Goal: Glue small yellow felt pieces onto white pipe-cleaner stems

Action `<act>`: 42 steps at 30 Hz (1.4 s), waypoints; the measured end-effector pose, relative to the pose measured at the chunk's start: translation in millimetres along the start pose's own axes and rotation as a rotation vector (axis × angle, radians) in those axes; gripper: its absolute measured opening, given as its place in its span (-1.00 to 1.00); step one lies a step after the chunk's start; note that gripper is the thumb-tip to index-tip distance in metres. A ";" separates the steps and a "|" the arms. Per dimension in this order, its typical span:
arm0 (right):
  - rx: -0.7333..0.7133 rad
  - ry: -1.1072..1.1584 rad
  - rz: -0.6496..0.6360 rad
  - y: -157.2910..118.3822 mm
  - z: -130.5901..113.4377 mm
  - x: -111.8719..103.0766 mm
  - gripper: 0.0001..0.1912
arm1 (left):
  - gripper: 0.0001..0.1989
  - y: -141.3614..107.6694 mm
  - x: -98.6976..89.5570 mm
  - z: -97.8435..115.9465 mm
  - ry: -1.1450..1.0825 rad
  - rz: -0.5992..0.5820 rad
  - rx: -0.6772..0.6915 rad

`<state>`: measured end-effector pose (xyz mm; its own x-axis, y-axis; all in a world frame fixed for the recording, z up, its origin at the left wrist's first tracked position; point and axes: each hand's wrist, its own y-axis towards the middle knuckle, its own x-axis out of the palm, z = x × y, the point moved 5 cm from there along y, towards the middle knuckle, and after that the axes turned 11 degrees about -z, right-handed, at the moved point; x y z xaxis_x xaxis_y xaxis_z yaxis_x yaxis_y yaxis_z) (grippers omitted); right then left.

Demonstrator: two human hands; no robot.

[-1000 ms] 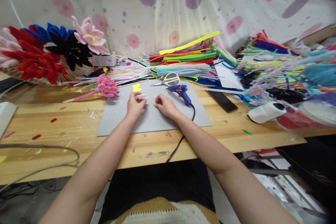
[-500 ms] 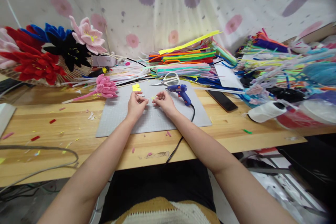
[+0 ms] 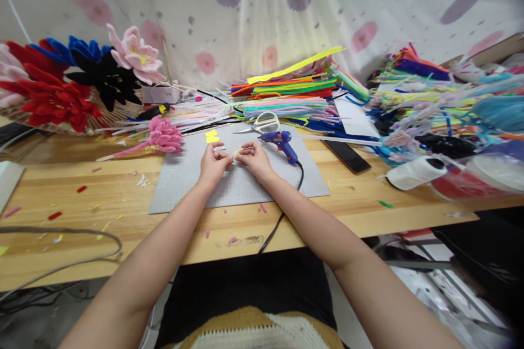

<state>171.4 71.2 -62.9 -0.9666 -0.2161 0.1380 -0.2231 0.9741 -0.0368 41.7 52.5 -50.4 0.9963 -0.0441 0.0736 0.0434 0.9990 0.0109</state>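
Note:
My left hand (image 3: 213,164) and my right hand (image 3: 254,160) meet fingertip to fingertip above the grey cutting mat (image 3: 180,191). Both are closed in a pinch around a tiny pale yellow piece (image 3: 236,155), mostly covered by the fingers; its kind is too small to make out. Just beyond my left hand lie yellow scraps (image 3: 212,136) on the mat. A blue glue gun (image 3: 282,144) rests to the right of my right hand, and white-handled scissors (image 3: 266,122) lie behind it.
A pink pipe-cleaner flower (image 3: 164,135) lies left of the mat, near a cluster of finished flowers (image 3: 61,98). Bundles of coloured pipe cleaners (image 3: 286,90) line the back. To the right are a phone (image 3: 347,156) and a white spool (image 3: 415,173). The glue gun's cord (image 3: 273,232) crosses the table's front edge.
My hands have come closer together, so the fingertips now almost touch and the yellow piece between them shows less. Everything else on the table stays put.

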 end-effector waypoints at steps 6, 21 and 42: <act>0.000 0.014 -0.024 -2.0 -1.6 3.3 -0.65 | -0.50 1.1 -0.3 -1.6 -0.016 0.005 -0.020; -0.007 0.006 -0.043 -0.5 -1.4 3.3 -0.65 | -0.55 1.4 -1.4 -1.6 0.019 0.039 -0.043; 0.027 0.050 -0.074 -2.3 -3.1 5.3 -0.61 | -0.54 3.4 -0.5 -5.8 0.110 -0.013 -0.002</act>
<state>167.1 68.0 -59.0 -0.9398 -0.2837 0.1907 -0.2981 0.9532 -0.0510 41.8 55.9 -56.2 0.9978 -0.0563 -0.0362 0.0567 0.9983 0.0092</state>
